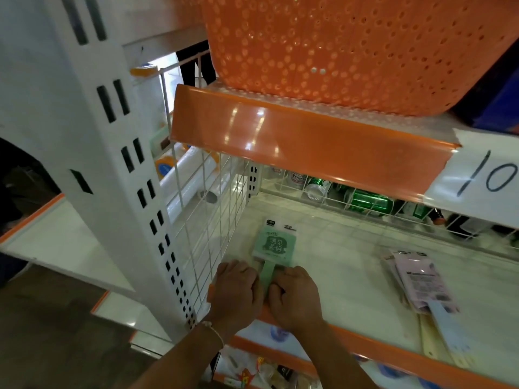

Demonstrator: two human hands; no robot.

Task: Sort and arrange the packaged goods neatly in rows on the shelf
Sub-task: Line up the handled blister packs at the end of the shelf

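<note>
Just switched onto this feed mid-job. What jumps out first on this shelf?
The big orange perforated basket on the upper shelf dominates the top of the view. Below it, both hands meet at the shelf's front left: the left hand and right hand curl round the handle of a green packaged item lying flat beside the wire divider. A loose pile of pinkish packages lies to the right.

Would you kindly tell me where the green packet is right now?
In the head view the green packet lies at the shelf's left end, beside the wire divider, between both hands.
</note>
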